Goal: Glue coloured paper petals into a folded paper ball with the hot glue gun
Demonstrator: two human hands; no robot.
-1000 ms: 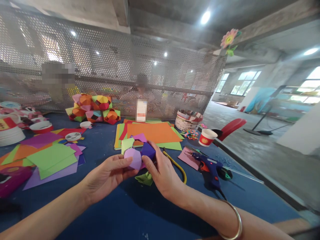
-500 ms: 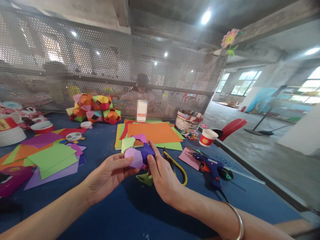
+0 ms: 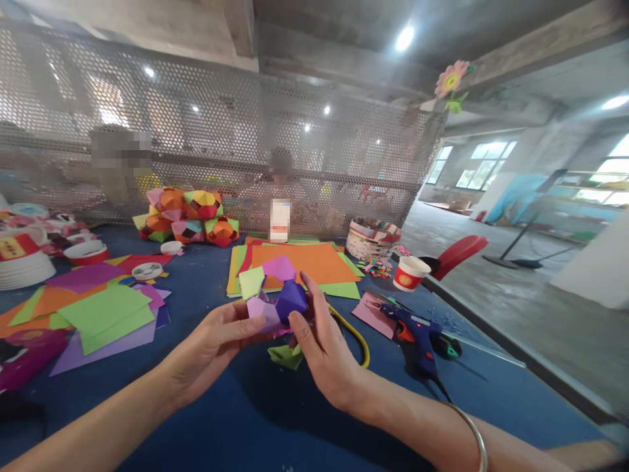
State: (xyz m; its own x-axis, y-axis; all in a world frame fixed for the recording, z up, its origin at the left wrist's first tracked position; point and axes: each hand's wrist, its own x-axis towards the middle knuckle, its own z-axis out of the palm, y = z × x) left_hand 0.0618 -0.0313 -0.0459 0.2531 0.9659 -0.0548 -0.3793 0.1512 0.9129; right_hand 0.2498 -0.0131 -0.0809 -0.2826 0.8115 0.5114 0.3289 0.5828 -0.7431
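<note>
Between my hands, above the blue table [image 3: 230,419], is a folded paper ball [image 3: 264,313] with lilac, dark blue, pale green and purple faces and an opening in it. My left hand [image 3: 215,342] pinches its lilac side, thumb on the near face and fingers underneath. My right hand [image 3: 322,351] grips the dark blue side, thumb in front and fingers behind. Below the ball lies a folded green paper piece [image 3: 285,356], partly hidden by my right hand. Yellow-handled scissors [image 3: 356,333] show behind that hand.
Coloured sheets [image 3: 309,262] are stacked ahead, with finished paper balls [image 3: 189,216] to their left. At right are a blue glue gun [image 3: 417,334], a paper cup [image 3: 409,272] and a woven basket [image 3: 372,237]. Loose paper [image 3: 108,314] spreads at left. A perforated screen [image 3: 206,124] stands behind.
The paper ball has tilted in my hands, so its opening and the purple face show more. My right index finger has lifted a little away from the dark blue face.
</note>
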